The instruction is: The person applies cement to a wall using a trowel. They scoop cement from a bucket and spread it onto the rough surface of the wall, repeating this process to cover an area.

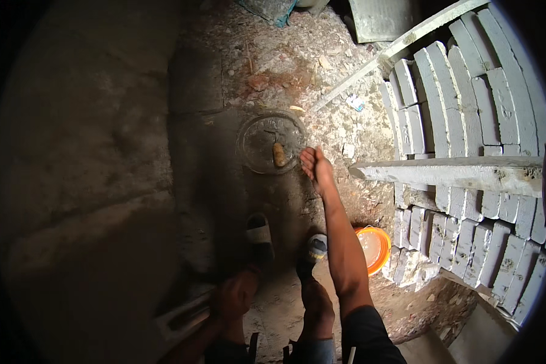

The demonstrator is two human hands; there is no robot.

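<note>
My right hand reaches forward over the floor, its fingers loosely stretched out and holding nothing. It is beside the right rim of a round, shallow, dark pan. In the pan lies a trowel with a worn wooden handle; its metal part is hard to make out. My left hand is low in shadow near my left knee, its fingers closed. A flat plastering float, pale-edged with a dark handle, extends leftward from that hand; darkness hides the exact grip.
An orange bucket with pale contents stands right of my right forearm. Stacked grey blocks fill the right side, with a long beam jutting across them. Rubble covers the floor ahead. A dark wall rises at left.
</note>
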